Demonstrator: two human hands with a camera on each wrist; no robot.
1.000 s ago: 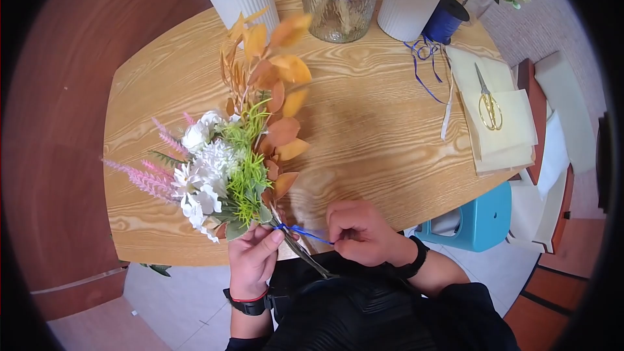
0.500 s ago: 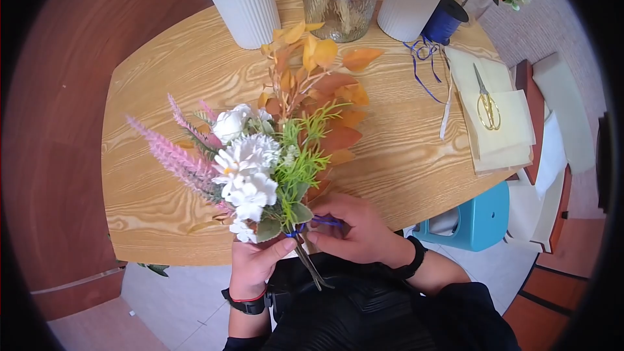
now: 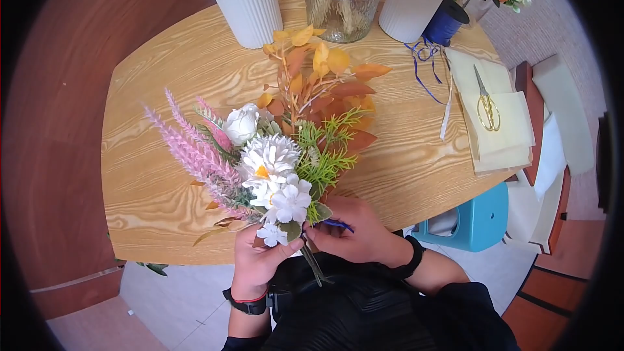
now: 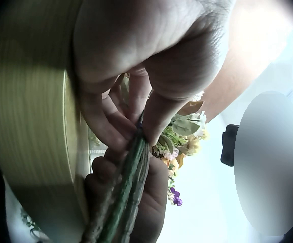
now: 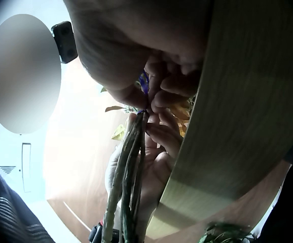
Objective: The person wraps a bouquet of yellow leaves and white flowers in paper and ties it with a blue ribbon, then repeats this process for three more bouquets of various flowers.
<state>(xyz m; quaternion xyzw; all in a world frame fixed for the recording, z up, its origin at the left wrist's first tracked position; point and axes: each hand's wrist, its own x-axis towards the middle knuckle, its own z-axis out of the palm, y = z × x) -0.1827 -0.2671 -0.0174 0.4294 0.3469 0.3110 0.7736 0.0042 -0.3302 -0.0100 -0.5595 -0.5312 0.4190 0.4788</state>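
Observation:
My left hand (image 3: pixel 255 257) grips a bouquet of artificial flowers just below its heads, thumb across the stems (image 3: pixel 313 265). White flowers (image 3: pixel 273 159) fill the middle. Pink flower spikes (image 3: pixel 201 153) lean left, green sprigs (image 3: pixel 328 162) and orange leaves (image 3: pixel 354 88) spread right and up. At the binding point my right hand (image 3: pixel 361 234) pinches a blue ribbon (image 3: pixel 338 225) close against the stems, its end sticking out past the fingers. In the right wrist view the ribbon (image 5: pixel 144 82) runs between fingers and stems (image 5: pixel 129 172). Bare stem ends hang below both hands.
On the wooden table (image 3: pixel 409 143), white vases (image 3: pixel 247 6) and a glass vase (image 3: pixel 341 10) stand at the back, beside a blue ribbon spool (image 3: pixel 446 23). Gold-handled scissors (image 3: pixel 487 107) lie on cream wrapping sheets (image 3: pixel 507 136) at right. A teal stool (image 3: pixel 478 218) stands below the edge.
The bouquet has turned and shifted right, its white flowers now facing up. My right hand has come in to the stems, and the ribbon stretched between the hands is now gathered close.

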